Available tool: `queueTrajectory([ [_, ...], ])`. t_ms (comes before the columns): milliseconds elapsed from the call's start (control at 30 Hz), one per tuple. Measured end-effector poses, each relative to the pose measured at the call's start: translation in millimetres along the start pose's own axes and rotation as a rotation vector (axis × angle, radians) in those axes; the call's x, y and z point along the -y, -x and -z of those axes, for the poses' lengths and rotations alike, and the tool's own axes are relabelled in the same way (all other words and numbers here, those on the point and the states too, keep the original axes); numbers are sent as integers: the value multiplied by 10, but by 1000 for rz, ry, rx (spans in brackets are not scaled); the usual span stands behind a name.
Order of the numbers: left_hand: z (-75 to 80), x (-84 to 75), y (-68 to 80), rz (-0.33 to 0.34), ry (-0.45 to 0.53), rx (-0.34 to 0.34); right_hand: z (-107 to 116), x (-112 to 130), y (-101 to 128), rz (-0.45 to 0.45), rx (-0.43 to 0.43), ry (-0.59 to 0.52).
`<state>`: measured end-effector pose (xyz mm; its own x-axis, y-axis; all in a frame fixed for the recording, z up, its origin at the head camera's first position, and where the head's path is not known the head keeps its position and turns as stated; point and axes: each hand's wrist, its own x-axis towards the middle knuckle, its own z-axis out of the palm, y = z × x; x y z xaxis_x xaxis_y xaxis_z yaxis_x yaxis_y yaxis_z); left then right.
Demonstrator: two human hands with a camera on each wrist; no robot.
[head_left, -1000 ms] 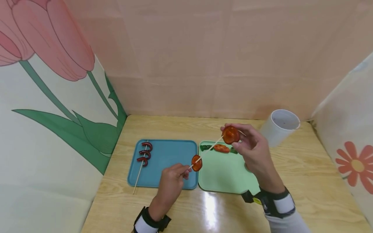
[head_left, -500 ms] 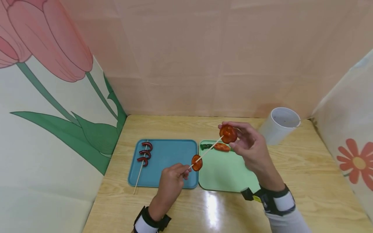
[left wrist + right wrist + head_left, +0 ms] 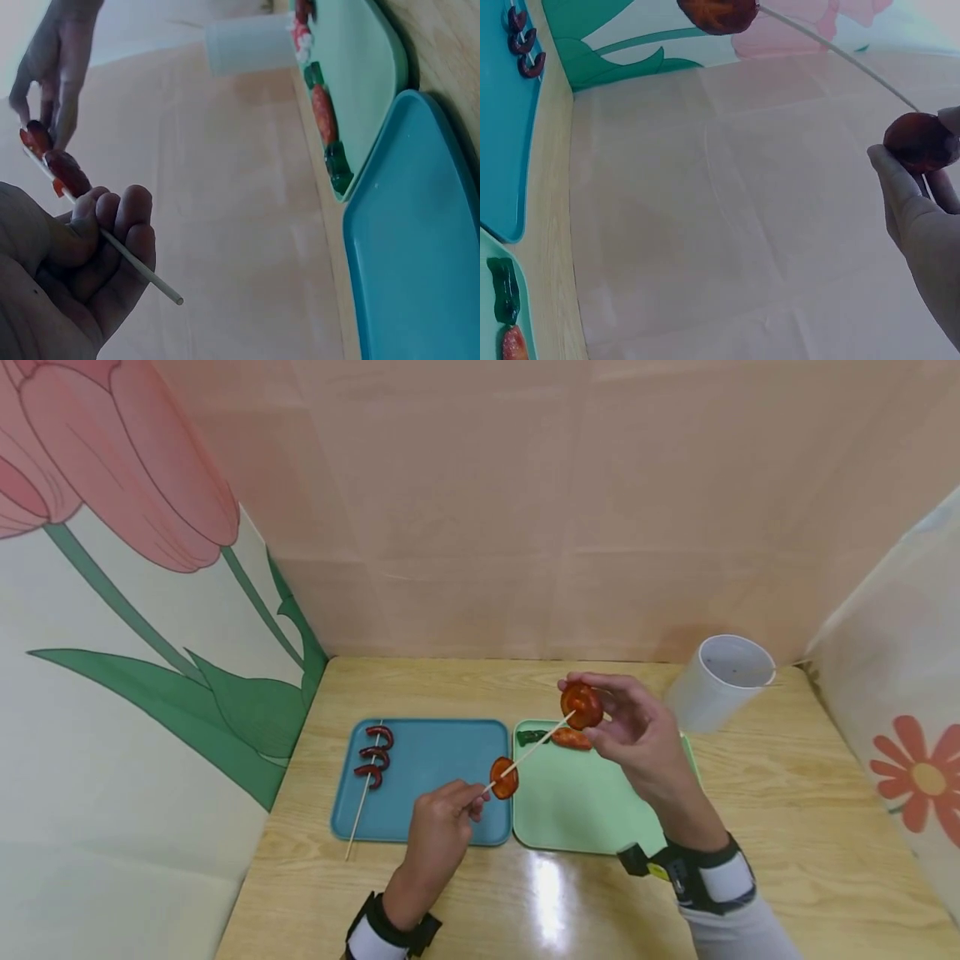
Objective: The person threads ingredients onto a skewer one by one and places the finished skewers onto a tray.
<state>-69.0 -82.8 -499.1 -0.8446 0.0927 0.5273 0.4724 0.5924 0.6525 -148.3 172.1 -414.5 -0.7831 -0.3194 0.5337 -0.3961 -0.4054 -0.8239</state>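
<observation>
**Wooden skewer slanting between my two hands**

Wood, thin and pale: the skewer (image 3: 528, 755) runs up and rightward from my left hand (image 3: 442, 827), which pinches its lower end, to my right hand (image 3: 637, 739), whose fingertips grip a glossy red slice (image 3: 581, 706) at the tip. Another red slice (image 3: 504, 777) sits near my left, above the smooth green tray (image 3: 577, 818).

A flat rectangular teal-blue plastic tray (image 3: 431, 760) is set beside a flat rectangular mint-green plastic tray (image 3: 570, 810) on a pale yellow wood-grain tabletop (image 3: 787, 827). Orange-red round food slices (image 3: 581, 705) are threaded on a pale thin wooden skewer (image 3: 534, 747), and dark red curved pieces (image 3: 373, 752) are seen on the blue tray. A plain white cylindrical plastic cup (image 3: 718, 682) is backed by a plain pink wall panel (image 3: 525, 510), and a pink tulip with green leaves (image 3: 135, 527) is printed on the cream side panel.
</observation>
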Motion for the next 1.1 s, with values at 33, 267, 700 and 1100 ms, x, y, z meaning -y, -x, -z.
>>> queueTrajectory([
  [33,2,-2,-1,3,0,0,-1,2,1,-4,-5,-8],
  [267,7,-9,-8,24,4,13,-7,8,-1,-33,-16,-35],
  [700,-6,-11,-9,19,13,4,-23,10,-14,-149,-57,12],
  [1100,11,-29,-18,22,-8,3,-43,24,-11,-192,-88,27],
])
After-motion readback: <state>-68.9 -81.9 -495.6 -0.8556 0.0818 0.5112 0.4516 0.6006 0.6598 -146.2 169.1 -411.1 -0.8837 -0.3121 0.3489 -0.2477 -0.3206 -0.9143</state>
